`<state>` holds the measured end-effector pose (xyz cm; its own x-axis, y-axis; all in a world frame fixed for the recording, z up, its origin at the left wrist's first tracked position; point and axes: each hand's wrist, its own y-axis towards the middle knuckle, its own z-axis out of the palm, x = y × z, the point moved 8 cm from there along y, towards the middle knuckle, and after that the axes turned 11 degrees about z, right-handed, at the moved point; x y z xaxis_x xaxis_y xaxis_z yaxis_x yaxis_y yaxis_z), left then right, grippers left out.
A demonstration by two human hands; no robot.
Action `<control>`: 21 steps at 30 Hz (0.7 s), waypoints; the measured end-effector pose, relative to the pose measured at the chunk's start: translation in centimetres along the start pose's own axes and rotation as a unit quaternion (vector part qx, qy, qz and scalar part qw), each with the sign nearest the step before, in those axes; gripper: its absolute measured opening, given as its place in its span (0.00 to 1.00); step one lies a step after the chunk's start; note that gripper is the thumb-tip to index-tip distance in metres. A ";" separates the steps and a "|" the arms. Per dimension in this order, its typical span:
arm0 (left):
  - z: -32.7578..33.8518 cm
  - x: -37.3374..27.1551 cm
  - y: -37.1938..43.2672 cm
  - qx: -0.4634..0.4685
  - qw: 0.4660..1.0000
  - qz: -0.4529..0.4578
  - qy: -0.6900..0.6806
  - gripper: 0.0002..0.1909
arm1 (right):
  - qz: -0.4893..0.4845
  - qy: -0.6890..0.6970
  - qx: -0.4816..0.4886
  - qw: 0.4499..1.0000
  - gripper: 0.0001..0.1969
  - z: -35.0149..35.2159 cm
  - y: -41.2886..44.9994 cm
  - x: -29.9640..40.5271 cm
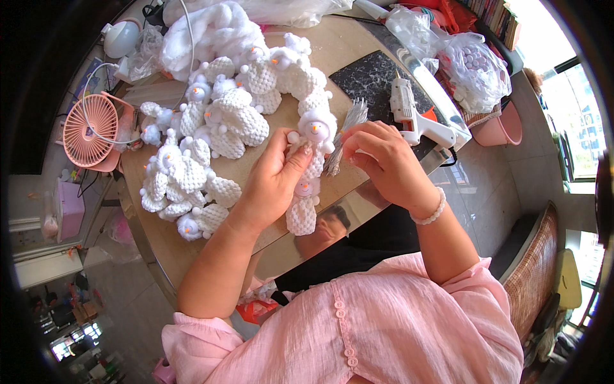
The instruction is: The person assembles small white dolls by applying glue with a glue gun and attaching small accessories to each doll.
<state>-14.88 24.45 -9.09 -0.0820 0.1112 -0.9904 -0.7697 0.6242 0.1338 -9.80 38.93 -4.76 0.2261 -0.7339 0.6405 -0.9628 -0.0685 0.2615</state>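
Note:
My left hand [273, 182] grips a knitted white snowman doll [315, 128] with an orange nose and white pompoms, its thumb pressed on the doll's front. Below it, a second snowman doll [307, 188] hangs over the table's front edge; whether the two are joined is hidden. My right hand [379, 161] is bent over the near side of a bundle of thin silvery wire ties [355, 115], fingers curled. Anything thin between its fingertips is too small to tell. More snowman dolls form a chain-like row [314, 84] curving away behind the held doll.
Piles of snowman dolls [184, 173] cover the table's left side. A white hot glue gun [407, 110] stands on a black marbled board [369, 77] at right. Fluffy white material [216, 33] lies at the back. A pink fan [91, 129] is at left, a pink bin [499, 127] at right.

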 end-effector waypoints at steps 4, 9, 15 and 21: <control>0.2 0.1 -0.1 0.004 1.000 -0.011 0.002 0.10 | 0.064 0.211 0.061 0.973 0.02 -0.6 -0.4 -0.4; 0.3 0.4 -0.2 0.010 0.999 -0.043 -0.018 0.11 | 0.177 0.424 0.020 0.888 0.05 -0.6 -0.9 -2.4; 0.4 0.2 -0.1 0.021 0.999 -0.014 0.035 0.10 | 0.218 0.503 0.020 0.836 0.06 0.5 -0.5 -2.6; 0.3 0.3 -0.2 0.015 0.999 -0.028 0.020 0.09 | 0.186 0.765 0.050 0.615 0.06 1.5 0.1 -1.8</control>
<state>-14.53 24.61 -9.37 -0.0642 0.0448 -0.9969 -0.7548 0.6513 0.0779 -10.50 39.21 -6.99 -0.2111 0.7777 0.5922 -0.9771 -0.1852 -0.1051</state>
